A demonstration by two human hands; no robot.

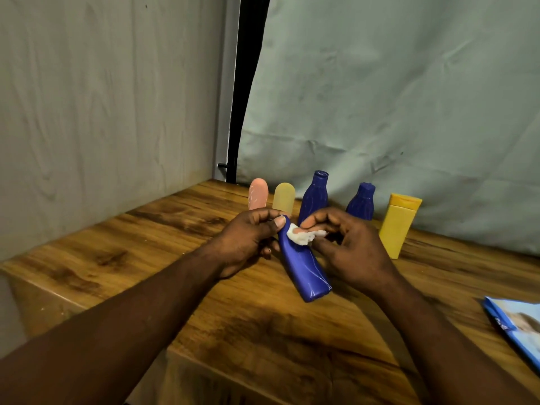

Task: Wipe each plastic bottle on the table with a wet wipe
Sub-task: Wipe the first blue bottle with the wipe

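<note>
Gripping blue bottle (304, 270) in left hand (248, 238) over the table (263, 331), pinching crumpled wet wipe (304, 236) against its top with right hand (347, 247). Cannot tell wiped from unwiped among five far bottles (314, 197).

Glossy blue plastic bottle (304, 267); crumpled white wipe (302, 236); grained wood table (263, 331); cloth backdrop (394, 97).

Head-worn view, steeply down, close over table (263, 331)
</note>
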